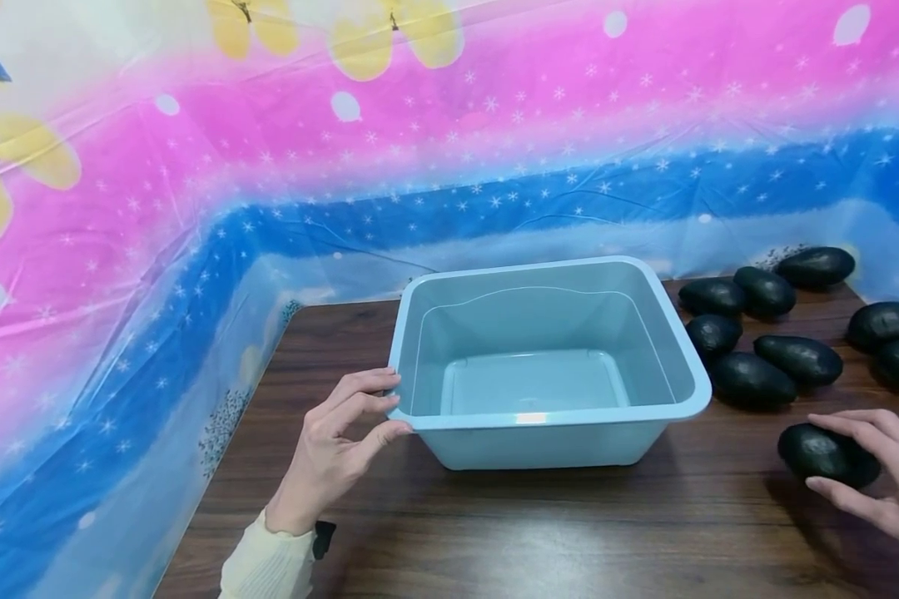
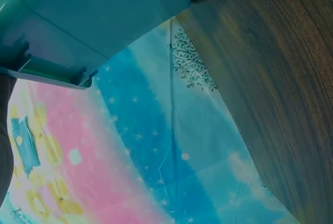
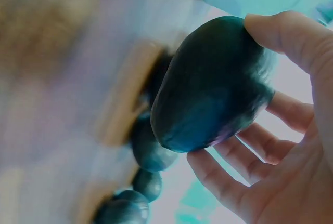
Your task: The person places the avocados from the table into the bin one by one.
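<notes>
A light blue plastic basin (image 1: 539, 420) stands upright on the dark wooden table, its inside bare in the head view. My left hand (image 1: 337, 441) grips its front left corner, with the thumb at the front and fingers on the side rim. At the right, my right hand (image 1: 887, 470) holds a dark avocado (image 1: 827, 456) between thumb and fingers, seemingly just off the table. The right wrist view shows the same avocado (image 3: 213, 86) close up, the thumb on one end and fingers beneath. Several more avocados (image 1: 752, 381) lie in a group right of the basin.
Two further avocados (image 1: 890, 324) sit at the far right edge of the head view. A patterned pink and blue cloth (image 1: 449, 166) hangs behind and left of the wooden table (image 1: 494, 532). The table's left edge (image 2: 234, 122) runs beside the cloth.
</notes>
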{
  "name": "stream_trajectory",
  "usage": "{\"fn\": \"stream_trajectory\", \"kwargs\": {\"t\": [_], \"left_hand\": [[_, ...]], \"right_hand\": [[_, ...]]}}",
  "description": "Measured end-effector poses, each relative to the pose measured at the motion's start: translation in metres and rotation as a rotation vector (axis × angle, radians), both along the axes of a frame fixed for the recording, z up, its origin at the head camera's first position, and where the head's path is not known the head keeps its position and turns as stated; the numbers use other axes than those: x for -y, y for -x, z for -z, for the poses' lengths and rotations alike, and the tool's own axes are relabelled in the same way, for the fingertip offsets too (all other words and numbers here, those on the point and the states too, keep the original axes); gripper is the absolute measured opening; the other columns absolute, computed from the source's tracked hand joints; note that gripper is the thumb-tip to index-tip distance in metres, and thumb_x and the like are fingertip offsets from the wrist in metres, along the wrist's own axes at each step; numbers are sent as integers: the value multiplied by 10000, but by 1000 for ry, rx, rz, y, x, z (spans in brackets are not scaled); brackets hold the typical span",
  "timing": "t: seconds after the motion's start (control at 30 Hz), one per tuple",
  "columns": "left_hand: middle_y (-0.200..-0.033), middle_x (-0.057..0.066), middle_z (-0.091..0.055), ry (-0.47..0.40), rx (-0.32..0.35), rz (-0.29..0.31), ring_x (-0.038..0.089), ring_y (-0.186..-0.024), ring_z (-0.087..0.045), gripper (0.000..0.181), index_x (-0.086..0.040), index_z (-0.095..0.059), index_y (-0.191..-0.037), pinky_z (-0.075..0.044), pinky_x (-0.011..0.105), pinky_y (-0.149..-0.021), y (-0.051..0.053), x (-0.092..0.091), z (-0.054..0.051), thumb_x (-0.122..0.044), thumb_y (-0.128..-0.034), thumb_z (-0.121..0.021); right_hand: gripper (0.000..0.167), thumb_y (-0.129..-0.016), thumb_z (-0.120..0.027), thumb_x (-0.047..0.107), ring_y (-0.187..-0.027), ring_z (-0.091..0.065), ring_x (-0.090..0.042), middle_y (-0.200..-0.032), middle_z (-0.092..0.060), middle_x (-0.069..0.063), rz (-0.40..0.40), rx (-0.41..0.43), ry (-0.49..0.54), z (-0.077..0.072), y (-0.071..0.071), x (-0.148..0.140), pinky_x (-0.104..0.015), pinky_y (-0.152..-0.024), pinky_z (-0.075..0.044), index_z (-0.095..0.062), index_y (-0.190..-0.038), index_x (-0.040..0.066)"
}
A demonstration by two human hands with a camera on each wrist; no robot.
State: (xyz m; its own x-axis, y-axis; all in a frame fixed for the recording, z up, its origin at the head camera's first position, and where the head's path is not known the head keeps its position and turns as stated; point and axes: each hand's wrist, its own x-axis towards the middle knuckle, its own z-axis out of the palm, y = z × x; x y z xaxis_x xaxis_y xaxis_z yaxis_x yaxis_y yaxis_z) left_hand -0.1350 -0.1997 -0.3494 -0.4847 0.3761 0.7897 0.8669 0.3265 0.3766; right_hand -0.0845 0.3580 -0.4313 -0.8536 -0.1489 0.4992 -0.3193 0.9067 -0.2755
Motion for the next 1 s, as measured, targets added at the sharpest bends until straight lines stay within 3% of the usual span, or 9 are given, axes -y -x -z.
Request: {"fn": "stream_trajectory", "kwargs": {"t": [0.13,0.2,0.27,0.33,0.4,0.67,1.0], "left_hand": [[-1123,215,-635,-3,0,3,361,-1101,-599,205,-2,-694,-970,-519,281,-934,-5,-5,-9,-162,-856,-752],[-1125,211,-636,-6,0,4,363,-1100,-600,202,-6,-695,-972,-520,293,-935,-6,-5,-11,-159,-854,-754],[-1126,210,-636,-8,3,6,366,-1102,-599,201,-7,-695,-972,-520,299,-936,-7,-6,-11,-158,-854,-754],[-1127,211,-636,-9,8,4,367,-1105,-597,204,-9,-697,-974,-522,305,-935,-6,-5,-10,-163,-853,-754],[-1126,216,-636,-9,13,2,368,-1109,-596,210,-12,-699,-977,-523,315,-933,-5,-4,-8,-171,-852,-755],[-1148,210,-634,-9,26,2,358,-1136,-589,240,-26,-705,-1000,-520,327,-941,5,5,9,-200,-844,-762],[-1150,207,-634,-15,28,-3,359,-1128,-591,244,-7,-703,-986,-519,288,-938,6,5,13,-130,-799,-801]], "right_hand": [[746,-659,-904,226,-982,-429,-466,-1127,-494,-251,16,-6,6,-17,5,2,-610,-797,-316,-554,-1257,-53],[730,-765,-826,413,-989,-429,-466,-1132,-493,-257,-7,-35,1,-27,10,3,-615,-821,-304,-557,-1248,-62],[806,-834,-650,621,-989,-432,-466,-1129,-493,-264,-41,-68,-16,-39,16,6,-615,-835,-301,-559,-1237,-71],[934,-835,-426,759,-992,-429,-470,-1133,-491,-274,-74,-103,-41,-52,24,9,-611,-835,-301,-558,-1233,-75],[1007,-816,-278,798,-993,-430,-473,-1135,-492,-278,-104,-138,-68,-67,31,14,-607,-825,-306,-557,-1240,-72],[954,-870,-296,762,-1047,-415,-470,-1192,-487,-275,-210,-202,-121,-117,51,43,-580,-811,-335,-536,-1304,-53],[734,-878,-644,560,-1121,-440,-396,-1251,-486,-206,-327,-139,-181,-149,61,82,-517,-769,-448,-524,-1355,15]]}}
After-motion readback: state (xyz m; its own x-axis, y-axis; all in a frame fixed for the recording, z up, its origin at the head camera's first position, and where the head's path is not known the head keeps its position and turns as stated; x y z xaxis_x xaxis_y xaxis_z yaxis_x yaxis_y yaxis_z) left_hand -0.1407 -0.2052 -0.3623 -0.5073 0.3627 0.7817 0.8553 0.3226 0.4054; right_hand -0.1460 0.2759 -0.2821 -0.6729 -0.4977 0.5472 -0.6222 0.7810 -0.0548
